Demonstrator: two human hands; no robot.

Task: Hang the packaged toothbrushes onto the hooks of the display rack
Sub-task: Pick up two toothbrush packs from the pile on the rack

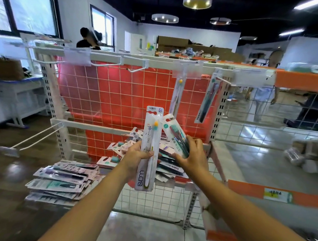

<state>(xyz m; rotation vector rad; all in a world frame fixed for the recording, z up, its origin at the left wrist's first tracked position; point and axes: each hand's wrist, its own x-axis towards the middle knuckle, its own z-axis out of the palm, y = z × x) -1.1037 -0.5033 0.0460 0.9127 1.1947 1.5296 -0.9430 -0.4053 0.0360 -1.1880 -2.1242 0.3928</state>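
In left grip (135, 154) (upright): toothbrush pack (149, 148)

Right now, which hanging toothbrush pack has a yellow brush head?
The left hanging pack, below the clear label holder; the tilted right hanging pack holds dark brushes.

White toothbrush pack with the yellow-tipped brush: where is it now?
Head view, centre: the white toothbrush pack stands upright in the left hand, just left of the teal pack held by the right hand.
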